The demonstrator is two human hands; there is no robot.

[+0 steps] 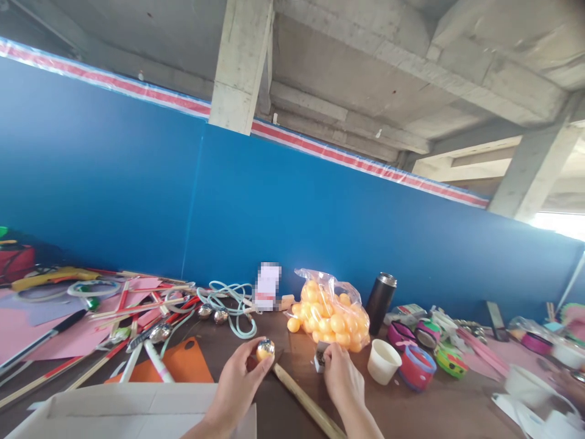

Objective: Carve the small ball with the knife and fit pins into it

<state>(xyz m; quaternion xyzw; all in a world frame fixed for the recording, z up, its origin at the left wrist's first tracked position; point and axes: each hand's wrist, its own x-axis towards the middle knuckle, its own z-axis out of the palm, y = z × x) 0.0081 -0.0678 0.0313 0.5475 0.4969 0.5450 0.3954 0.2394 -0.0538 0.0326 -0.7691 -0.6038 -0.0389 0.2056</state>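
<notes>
My left hand (237, 381) pinches a small shiny ball (265, 349), gold and silver, between thumb and fingertips, just above the brown table (411, 408). My right hand (340, 375) is closed over a small white box (320, 360) that stands on the table beside it. A clear bag of orange ping-pong balls (329, 314) lies right behind both hands. A wooden stick (307, 399) runs diagonally on the table between my hands.
A white paper cup (382, 361), a dark flask (381, 303) and tape rolls (417, 367) stand to the right. Chopsticks, metal balls (213, 313), a teal cord (233, 305), pens and pink paper (27, 329) lie left. A white cardboard box (114, 411) sits at the near edge. A blue wall stands behind.
</notes>
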